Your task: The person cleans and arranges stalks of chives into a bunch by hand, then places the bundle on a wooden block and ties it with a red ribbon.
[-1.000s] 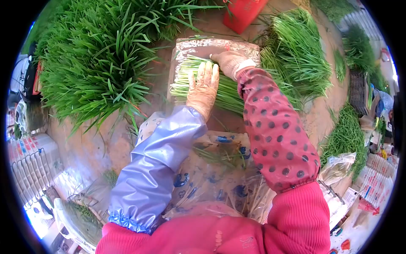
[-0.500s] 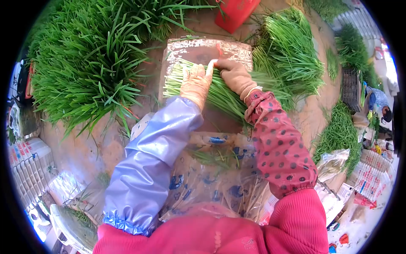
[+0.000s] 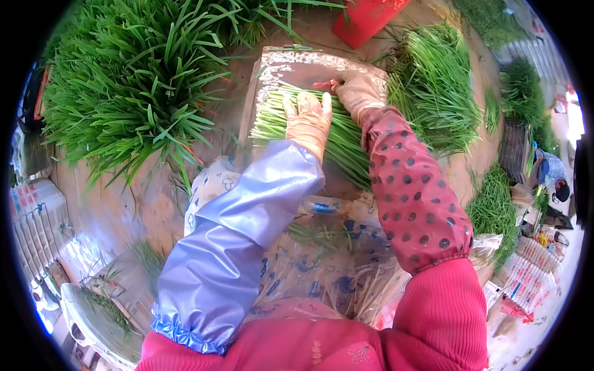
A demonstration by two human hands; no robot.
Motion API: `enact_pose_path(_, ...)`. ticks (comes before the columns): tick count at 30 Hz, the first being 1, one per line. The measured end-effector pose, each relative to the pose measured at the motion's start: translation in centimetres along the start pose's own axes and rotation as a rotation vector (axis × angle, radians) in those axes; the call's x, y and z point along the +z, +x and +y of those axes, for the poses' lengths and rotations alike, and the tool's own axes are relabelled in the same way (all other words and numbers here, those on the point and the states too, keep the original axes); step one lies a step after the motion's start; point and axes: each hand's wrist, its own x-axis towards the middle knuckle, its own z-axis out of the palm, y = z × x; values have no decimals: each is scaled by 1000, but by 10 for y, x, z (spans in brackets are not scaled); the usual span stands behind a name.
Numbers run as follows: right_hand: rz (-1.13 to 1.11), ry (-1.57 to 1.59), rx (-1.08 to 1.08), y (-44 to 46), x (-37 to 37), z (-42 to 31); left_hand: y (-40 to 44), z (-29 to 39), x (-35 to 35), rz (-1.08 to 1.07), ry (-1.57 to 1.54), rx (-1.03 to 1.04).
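Note:
A bunch of garlic chives lies slantwise on a worn board, its pale cut ends toward the left. My left hand, in a tan glove, rests on top of the stems with its fingers spread and stretched out. Just above the bunch, my right hand, in a brownish glove, is closed in a pinch on a red tie that sticks out to the left of the fingertips. The underside of the bunch is hidden.
A large heap of leafy chives fills the upper left. More chives lie right of the board, with a red container behind. Patterned plastic sheeting covers my lap. Far right are a dark crate and another person.
The red tie, upright above the fingers before, now points left from my right hand. That hand has drawn away from my left hand. The whole view has shifted slightly.

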Motion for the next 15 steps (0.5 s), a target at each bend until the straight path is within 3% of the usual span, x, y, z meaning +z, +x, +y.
enact_pose_path(3, 17, 108, -7, -1, -4, -4, 0, 1, 2, 7, -24, -21)
enact_pose_path(5, -56, 151, -151, -1, -15, -9, -1, 3, 5, 21, -16, -20)
enact_pose_path(6, -100, -2, -138, -4, -24, -17, -1, 3, 5, 24, -15, -28)
enact_pose_path(9, -188, 51, -133, -15, -27, -35, 0, 5, 15, 76, -8, -41)
enact_pose_path(10, -101, -112, -173, -24, -29, -38, 2, 6, 20, 116, -77, -55)
enact_pose_path(12, 18, -92, -132, -47, -19, -49, -2, 7, 24, 149, -177, -122)
enact_pose_path(13, 47, -46, -155, -41, 1, -36, -2, 3, 11, 6, -346, -152)
enact_pose_path(14, 137, -16, -265, -23, 32, -1, 0, 14, 47, 293, -213, -172)
enact_pose_path(15, 235, 137, -116, -42, 36, -11, 1, 15, 68, 386, -112, -206)
